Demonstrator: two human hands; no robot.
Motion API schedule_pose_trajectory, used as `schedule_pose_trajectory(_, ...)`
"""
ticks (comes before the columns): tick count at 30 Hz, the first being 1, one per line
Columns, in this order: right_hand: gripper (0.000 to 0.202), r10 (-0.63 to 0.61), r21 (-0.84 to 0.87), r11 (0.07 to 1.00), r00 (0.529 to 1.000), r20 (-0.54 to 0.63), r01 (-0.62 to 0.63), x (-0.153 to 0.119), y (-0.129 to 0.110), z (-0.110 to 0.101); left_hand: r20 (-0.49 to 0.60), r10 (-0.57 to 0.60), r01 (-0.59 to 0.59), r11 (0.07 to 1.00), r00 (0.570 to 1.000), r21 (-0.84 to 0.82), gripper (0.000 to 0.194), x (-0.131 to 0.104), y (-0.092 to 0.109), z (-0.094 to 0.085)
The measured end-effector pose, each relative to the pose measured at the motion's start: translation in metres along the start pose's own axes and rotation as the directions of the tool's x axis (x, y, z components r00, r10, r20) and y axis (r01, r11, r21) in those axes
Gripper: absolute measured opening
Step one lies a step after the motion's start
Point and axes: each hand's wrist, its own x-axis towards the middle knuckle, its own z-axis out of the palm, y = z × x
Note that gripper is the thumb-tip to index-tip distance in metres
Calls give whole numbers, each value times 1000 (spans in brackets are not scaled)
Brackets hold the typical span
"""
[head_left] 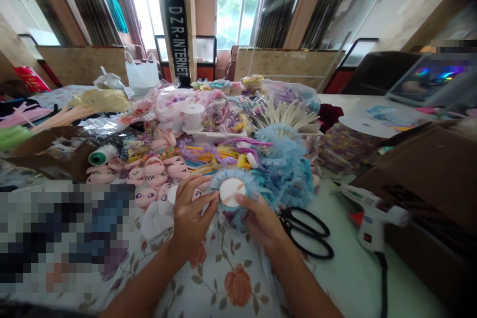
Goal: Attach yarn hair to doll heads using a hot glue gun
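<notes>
A round blue ruffled rosette (238, 175) with a white disc (231, 192) on its face is held between my two hands. My right hand (261, 216) grips its lower right edge, the thumb lying on the white disc. My left hand (194, 208) pinches the left edge with thumb and fingertips. Behind my left hand lie several pink doll heads (154, 174) with painted eyes, partly hidden. A pile of blue ruffled trim (285, 169) spreads just beyond my right hand. Black-handled scissors (311, 233) rest beside my right wrist, their blades mostly hidden.
A white glue gun (372, 216) with a black cord lies at the right, near a brown cardboard box (425, 179). Farther back are a white spool (193, 117), a heap of pastel trims (219, 109) and a large reel (346, 146). A flowered cloth (238, 283) covers the near table.
</notes>
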Motion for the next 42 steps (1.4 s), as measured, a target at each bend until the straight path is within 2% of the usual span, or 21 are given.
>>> schedule_pose_trajectory(5, 52, -13, 14, 1000, 1000, 9, 13, -1, 1, 1, 10, -54, 54, 998, 999, -40, 17, -2, -1, 0)
schedule_pose_trajectory(8, 51, -38, 4, 999, 999, -5, 38, -2, -2, 4, -51, -81, 80, 996, 995, -33, 23, -3, -2, -1)
schedule_pose_trajectory(11, 51, -60, -23, 998, 998, 11, 60, -3, -3, 7, -90, -51, 52, 999, 995, 13, 26, -3, -3, -3)
schedule_pose_trajectory(15, 47, -131, -138, 982, 991, -12, 129, 0, -1, 6, -40, 44, -41, 996, 998, 73, 24, -2, -2, -6)
schedule_pose_trajectory(18, 45, -180, -292, 944, 982, -63, 154, 1, 0, 5, -19, 81, -81, 997, 997, -18, 29, -6, 0, -5)
schedule_pose_trajectory(21, 44, -207, -377, 911, 976, -63, 169, 0, 0, 5, 51, 78, -67, 981, 996, -180, 37, -11, 0, -2)
schedule_pose_trajectory(23, 44, -226, -398, 898, 973, -50, 188, 0, 1, 6, 84, 63, -43, 975, 994, -220, 41, -14, 0, 0)
schedule_pose_trajectory(34, 43, -218, -441, 876, 976, -3, 195, -1, -1, 6, 158, 12, 9, 991, 987, -130, 37, -12, 4, 3)
schedule_pose_trajectory(40, 43, -214, -441, 880, 976, -33, 178, -1, -2, 6, 8, 55, -55, 997, 998, -51, 39, -11, 5, 0)
schedule_pose_trajectory(42, 43, -212, -439, 881, 977, -29, 178, -1, -1, 5, 22, 49, -48, 997, 999, -55, 41, -12, 3, 1)
